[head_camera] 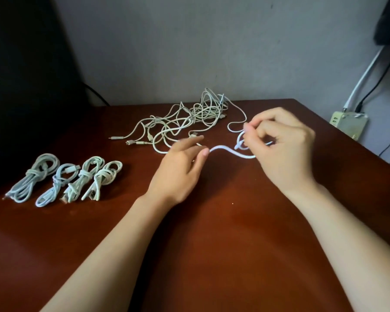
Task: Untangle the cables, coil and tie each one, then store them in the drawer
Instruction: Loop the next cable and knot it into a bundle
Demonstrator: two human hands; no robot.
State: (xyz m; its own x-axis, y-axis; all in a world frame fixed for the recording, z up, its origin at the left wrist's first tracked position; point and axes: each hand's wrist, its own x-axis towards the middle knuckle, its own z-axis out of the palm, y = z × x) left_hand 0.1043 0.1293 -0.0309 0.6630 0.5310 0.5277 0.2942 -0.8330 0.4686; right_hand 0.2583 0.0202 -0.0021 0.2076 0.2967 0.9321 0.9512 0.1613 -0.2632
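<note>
Reddish-brown table [212,255] | tangled cables [208,109] near grey wall [167,41] | socket box [349,124] right

Grey wall [189,41], dark wood desk [212,244], wall socket [349,123] at rt

We see a tabletop [212,244] of reddish-brown wood or wood-look veneer, smooth, with a soft sheen that catches light low in the frame. The loose cable [227,152] right of centre has a smooth white plastic sheath, faintly glossy. The tangled cables [189,118] at upper centre look creamier and more matt, as do the tied coils [63,179] at left, though one coil reads bluish-white. The wall [189,41] behind is matt grey paint. At the right edge, a power strip [349,122] is yellowed plastic.
</note>
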